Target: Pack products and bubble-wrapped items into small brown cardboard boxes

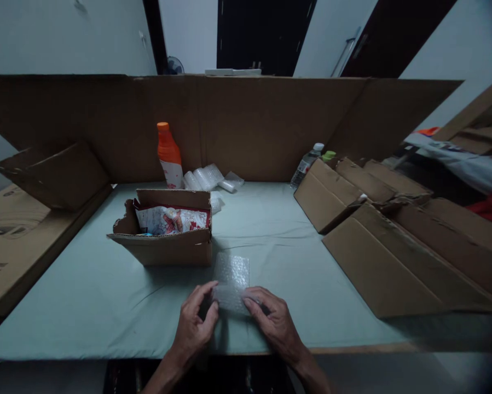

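A small sheet of clear bubble wrap (234, 269) lies on the pale green tablecloth, its near end raised and folded over between my hands. My left hand (196, 317) pinches the left edge of that near end between thumb and fingers. On the opposite edge, my right hand (270, 317) grips the wrap with its thumb in front. Just beyond my left hand stands an open cardboard box (172, 250), holding a printed white and red packet (169, 220). What else is inside the box is mostly hidden.
Behind the box are an orange-capped bottle (169, 156) and several bubble wrap rolls (202, 178). At right, open cardboard boxes (385, 262) line the table beside a clear bottle (307, 164). A tall cardboard panel (262, 126) closes off the back.
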Motion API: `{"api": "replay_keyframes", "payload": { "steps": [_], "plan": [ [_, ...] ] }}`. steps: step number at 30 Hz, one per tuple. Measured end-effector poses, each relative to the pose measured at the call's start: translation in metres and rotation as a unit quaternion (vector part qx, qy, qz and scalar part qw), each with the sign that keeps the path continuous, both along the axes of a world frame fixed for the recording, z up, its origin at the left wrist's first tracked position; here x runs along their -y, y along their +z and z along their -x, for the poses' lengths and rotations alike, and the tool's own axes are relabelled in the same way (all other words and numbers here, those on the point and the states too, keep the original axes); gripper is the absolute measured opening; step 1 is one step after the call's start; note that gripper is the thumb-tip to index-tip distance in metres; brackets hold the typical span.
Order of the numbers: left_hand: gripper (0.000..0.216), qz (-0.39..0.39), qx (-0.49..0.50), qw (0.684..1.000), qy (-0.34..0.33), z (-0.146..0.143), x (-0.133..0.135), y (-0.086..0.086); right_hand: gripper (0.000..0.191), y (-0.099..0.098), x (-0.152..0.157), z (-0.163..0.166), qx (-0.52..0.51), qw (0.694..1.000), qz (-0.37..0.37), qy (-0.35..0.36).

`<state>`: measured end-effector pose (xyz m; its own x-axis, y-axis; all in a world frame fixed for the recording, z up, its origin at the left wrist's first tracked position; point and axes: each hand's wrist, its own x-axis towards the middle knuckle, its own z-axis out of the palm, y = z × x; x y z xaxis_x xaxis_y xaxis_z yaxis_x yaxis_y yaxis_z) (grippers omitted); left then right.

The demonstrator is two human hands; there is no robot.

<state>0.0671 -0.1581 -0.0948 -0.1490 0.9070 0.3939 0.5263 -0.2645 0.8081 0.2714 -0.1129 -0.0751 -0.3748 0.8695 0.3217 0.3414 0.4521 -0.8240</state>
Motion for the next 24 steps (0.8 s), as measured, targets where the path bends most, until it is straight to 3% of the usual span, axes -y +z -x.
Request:
{"api": "replay_keyframes", "payload": {
  "steps": [5,9,12,15,19,24],
  "plan": [
    [0.034,0.079,0.023,0.997,0.009,0.001,0.001,-0.010,0.026,-0.017,-0.005,0.002,0.083,0.996,-0.009,-0.009],
    [0.036,0.054,-0.050,0.997,0.028,0.001,-0.002,-0.026,0.017,-0.031,-0.008,-0.001,0.142,0.985,-0.074,-0.068],
    [0.037,0.035,-0.104,0.993,0.032,0.001,-0.005,-0.033,0.029,-0.030,-0.006,-0.009,0.144,0.972,-0.151,-0.112],
    [0.038,0.031,-0.134,0.990,0.026,0.000,-0.007,-0.036,0.028,-0.021,0.002,-0.015,0.156,0.966,-0.194,-0.066],
    [0.036,0.017,-0.154,0.988,0.016,0.001,-0.006,-0.035,0.032,-0.014,0.014,-0.012,0.217,0.963,-0.155,0.048],
    [0.046,-0.029,-0.146,0.988,-0.033,0.007,0.006,-0.028,0.021,-0.021,0.009,-0.001,0.217,0.966,-0.137,0.041]
  ]
}}
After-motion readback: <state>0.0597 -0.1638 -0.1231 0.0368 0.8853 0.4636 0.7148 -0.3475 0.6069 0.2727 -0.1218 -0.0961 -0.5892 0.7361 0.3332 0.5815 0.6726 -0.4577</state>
